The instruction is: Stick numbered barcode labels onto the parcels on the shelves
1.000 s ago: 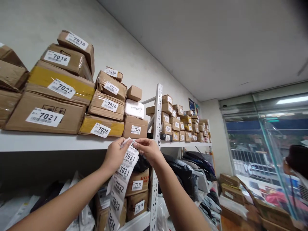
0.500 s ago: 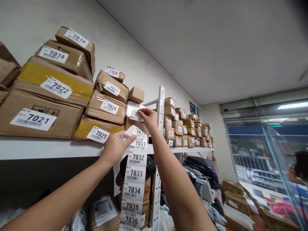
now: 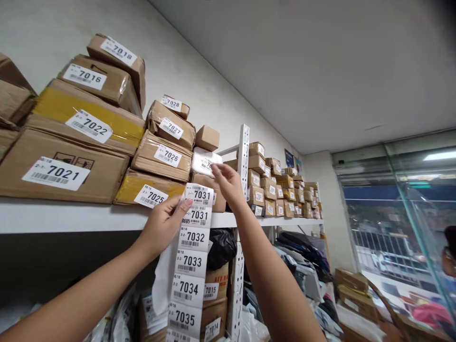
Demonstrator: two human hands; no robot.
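Note:
My left hand (image 3: 164,223) is closed on a long strip of printed number labels (image 3: 188,263), thumb on its front near the top. The strip hangs down, with 7031 at the top and 7032 to 7035 below. Its pale backing curls behind it. My right hand (image 3: 228,183) is raised in front of a white package (image 3: 199,159) that bears a label, partly covered by my fingertips. Its thumb and forefinger are slightly apart with nothing seen between them; whether they touch the package I cannot tell. A small plain carton (image 3: 207,137) rests on the white package.
Labelled cartons (image 3: 81,156) stand stacked on the white shelf (image 3: 71,218) at left. A perforated white post (image 3: 244,161) rises just right of my right hand. Beyond it are more boxes (image 3: 267,185) and folded clothes (image 3: 302,251). A black bag (image 3: 221,249) sits below the shelf.
My left hand has moved slightly left and lower with the label strip, which now faces me more squarely. My right hand's fingers have shifted toward the right edge of the white package's label.

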